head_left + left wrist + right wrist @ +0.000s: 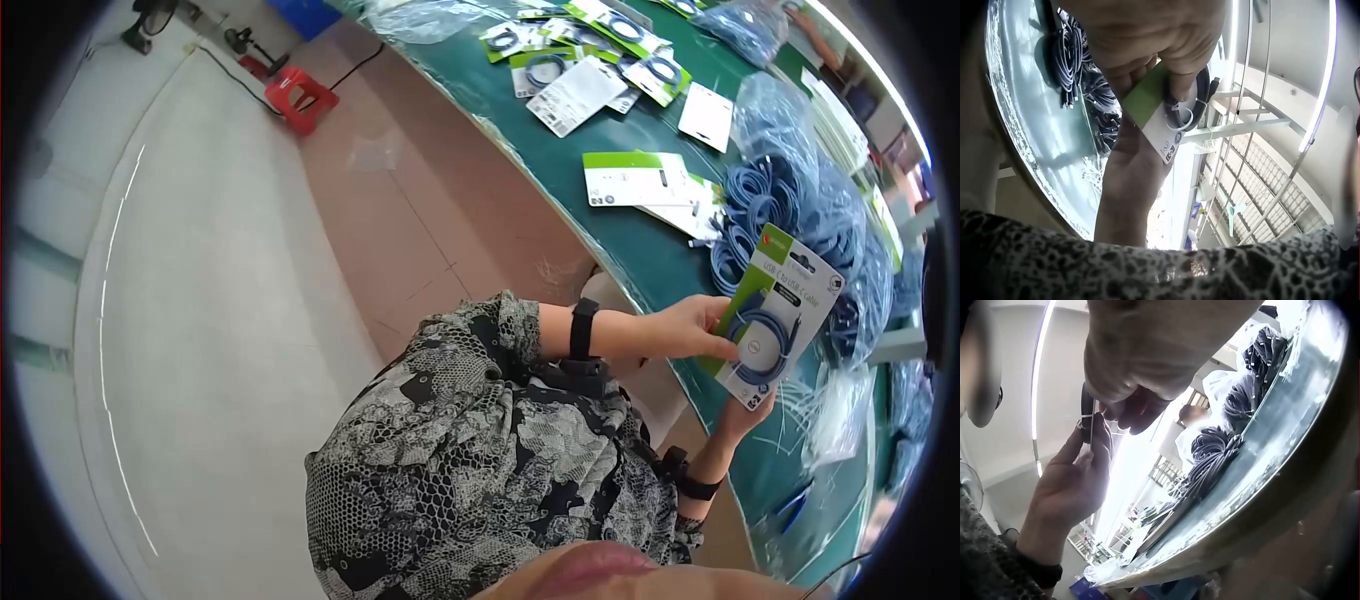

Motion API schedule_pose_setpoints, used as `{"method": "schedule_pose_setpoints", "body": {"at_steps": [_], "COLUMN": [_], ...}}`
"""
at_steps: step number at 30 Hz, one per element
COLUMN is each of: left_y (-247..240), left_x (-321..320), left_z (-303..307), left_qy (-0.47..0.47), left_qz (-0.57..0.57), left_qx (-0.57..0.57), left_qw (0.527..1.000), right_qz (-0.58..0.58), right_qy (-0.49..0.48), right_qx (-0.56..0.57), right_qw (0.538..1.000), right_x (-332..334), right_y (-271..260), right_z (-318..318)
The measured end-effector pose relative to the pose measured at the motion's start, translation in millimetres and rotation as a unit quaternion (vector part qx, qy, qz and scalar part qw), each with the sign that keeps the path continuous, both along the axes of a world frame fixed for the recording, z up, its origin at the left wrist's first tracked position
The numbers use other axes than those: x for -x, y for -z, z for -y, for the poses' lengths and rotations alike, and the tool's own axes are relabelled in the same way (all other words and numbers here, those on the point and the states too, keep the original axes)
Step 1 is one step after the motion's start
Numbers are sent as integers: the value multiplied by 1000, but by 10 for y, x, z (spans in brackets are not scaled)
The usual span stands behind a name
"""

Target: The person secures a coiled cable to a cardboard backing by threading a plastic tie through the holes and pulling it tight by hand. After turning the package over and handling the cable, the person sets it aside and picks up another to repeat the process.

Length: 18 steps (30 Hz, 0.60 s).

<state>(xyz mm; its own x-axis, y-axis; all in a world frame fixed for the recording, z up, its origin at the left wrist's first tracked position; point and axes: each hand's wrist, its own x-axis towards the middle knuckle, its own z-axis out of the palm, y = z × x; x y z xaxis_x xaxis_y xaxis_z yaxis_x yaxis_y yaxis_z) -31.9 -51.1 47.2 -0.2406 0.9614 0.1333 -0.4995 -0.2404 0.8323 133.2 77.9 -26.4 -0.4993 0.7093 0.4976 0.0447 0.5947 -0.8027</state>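
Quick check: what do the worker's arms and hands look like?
The left hand and right hand wear no gloves. Each arm has a black wrist strap. The short sleeves have a scaly black, grey and white pattern.

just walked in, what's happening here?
A person holds a carded USB-C cable at the green table. The left hand grips one side; the right hand holds the lower edge, partly hidden behind the card. Coiled blue cables lie close by, and more carded packs lie along the table.

A red stool [300, 98] sits near a blue container [303, 14]; the tiled floor [425, 215] looks pinkish; a light tube [1329, 56] glows.
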Motion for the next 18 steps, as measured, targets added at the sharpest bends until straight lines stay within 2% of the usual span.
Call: {"method": "schedule_pose_setpoints", "body": {"at_steps": [5, 9, 13, 16, 18], "left_y": [7, 19, -31, 36, -33], "left_x": [58, 90, 108, 116, 67], "left_z": [71, 71, 109, 117, 126], "left_qy": [-20, -20, 8, -8, -15], "left_qz": [9, 3, 17, 8, 42], "left_qx": [-9, -8, 17, 25, 41], "left_qw": [1000, 1000, 1000, 1000, 998], "right_qz": [-64, -12, -39, 10, 57], "right_qy": [-9, -7, -28, -19, -64], "right_qx": [16, -28, 26, -25, -11], "right_qw": [998, 999, 999, 999, 996], "right_x": [217, 241, 230, 333, 449], "right_y": [-119, -166, -83, -271, -589], "right_z": [70, 60, 46, 139, 216]}}
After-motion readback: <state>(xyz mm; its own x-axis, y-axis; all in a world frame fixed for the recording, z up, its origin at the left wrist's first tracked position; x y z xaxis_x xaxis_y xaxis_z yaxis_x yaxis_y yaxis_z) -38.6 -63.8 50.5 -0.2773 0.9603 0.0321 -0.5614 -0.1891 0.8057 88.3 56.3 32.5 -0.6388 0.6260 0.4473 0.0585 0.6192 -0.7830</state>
